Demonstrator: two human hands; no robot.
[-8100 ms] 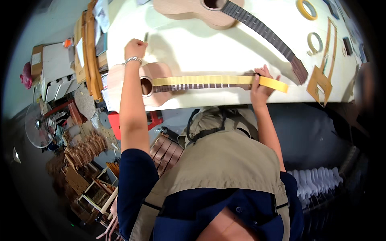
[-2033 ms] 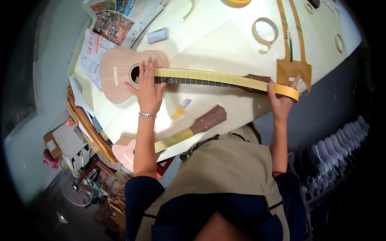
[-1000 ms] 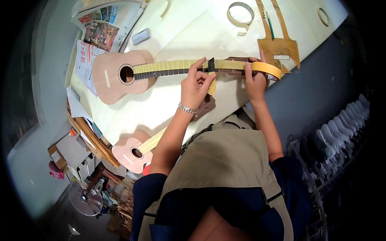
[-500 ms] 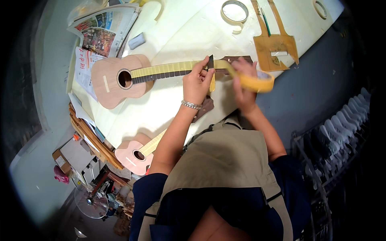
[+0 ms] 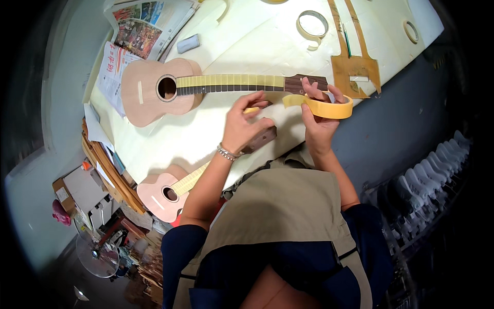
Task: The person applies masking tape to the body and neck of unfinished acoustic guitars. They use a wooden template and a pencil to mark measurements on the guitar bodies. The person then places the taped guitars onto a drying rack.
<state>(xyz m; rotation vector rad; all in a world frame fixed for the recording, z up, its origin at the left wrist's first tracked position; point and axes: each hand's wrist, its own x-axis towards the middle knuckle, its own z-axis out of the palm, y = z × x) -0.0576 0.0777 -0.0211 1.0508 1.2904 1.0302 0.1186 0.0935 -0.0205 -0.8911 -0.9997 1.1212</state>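
An unfinished wooden ukulele (image 5: 171, 107) lies on the table, its neck pointing right. Yellow masking tape (image 5: 226, 80) runs along the far half of its dark fretboard. Just below the neck, my left hand (image 5: 240, 123) is curled around a small knife-like tool (image 5: 251, 109) with a yellow part and dark end, mostly hidden by the fingers. My right hand (image 5: 320, 129) grips a roll of yellow masking tape (image 5: 334, 109), fingers through its ring, beside the dark headstock (image 5: 296, 84). A short loose end of tape sticks out leftward. A second ukulele (image 5: 157, 200) lies nearer me, partly behind my left forearm.
A pale tape roll (image 5: 312, 24) and a brown template (image 5: 355, 67) with a green pencil lie at the far right. Newspapers (image 5: 136, 33) and a grey-blue block (image 5: 188, 44) are at the far left. A rack of pale curved pieces (image 5: 432, 167) stands right of the table.
Both hands have come away from the ukulele's neck toward me. The left hand has lowered the knife-like tool; the tape roll now has a short free end, no longer reaching the neck.
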